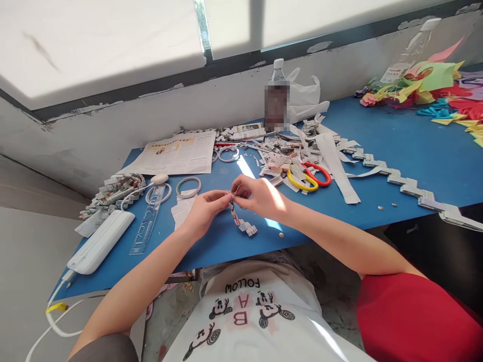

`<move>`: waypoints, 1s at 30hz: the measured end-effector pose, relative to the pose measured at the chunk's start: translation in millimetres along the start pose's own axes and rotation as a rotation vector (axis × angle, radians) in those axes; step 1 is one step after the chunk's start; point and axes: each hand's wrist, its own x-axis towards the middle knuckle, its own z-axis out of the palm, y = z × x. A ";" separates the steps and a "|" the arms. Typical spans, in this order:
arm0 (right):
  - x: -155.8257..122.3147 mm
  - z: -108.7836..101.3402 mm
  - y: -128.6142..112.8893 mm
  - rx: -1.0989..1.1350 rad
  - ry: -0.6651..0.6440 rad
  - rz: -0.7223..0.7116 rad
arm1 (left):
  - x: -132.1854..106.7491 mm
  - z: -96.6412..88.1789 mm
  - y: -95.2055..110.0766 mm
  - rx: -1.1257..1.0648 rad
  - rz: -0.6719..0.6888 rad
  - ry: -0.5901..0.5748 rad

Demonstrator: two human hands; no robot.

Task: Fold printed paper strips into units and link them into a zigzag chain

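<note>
The left hand (206,207) and right hand (258,195) meet over the front of the worktop (396,146), fingers pinched narrow on the top end of a short paper chain (241,218). The step in hand looks like joining or tightening a folded link at that top end: both sets of fingertips close on the same small spot, thumbs facing each other. The next move probably calls for a steady pinch from one hand while the other pushes or tucks a link home, since the pieces are small and stiff only where folded.

The chain is made of folded newsprint strips, grey-white with bits of red print. It hangs from the fingers in a zigzag and its lower end rests on the blue surface, just in front of the hands.

Further out, a longer finished chain (407,183) runs across the right side. Scissors (309,177) with red and yellow handles lie among cut strips (279,146) behind the right hand. To the left lie tape rings (188,186), a clear ruler (147,226), a white power bank (100,242) and a newspaper (177,153). A bottle (277,98) stands at the back, and coloured paper (433,85) is piled at the far right.
</note>
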 end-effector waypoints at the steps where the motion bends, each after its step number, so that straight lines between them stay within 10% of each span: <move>1: -0.5 1.0 -0.1 -0.013 0.006 -0.013 | 0.5 0.8 -0.6 -0.006 -0.005 0.004; 10: -1.4 11.2 3.8 0.071 0.233 -0.079 | -6.8 1.6 3.7 0.187 0.338 0.135; 23: 2.9 -4.0 -0.7 0.123 -0.035 0.064 | -7.2 -3.8 2.9 0.170 0.314 0.081; 30: 3.8 0.6 7.8 0.188 0.063 0.115 | -8.8 -3.1 1.2 0.119 0.282 0.060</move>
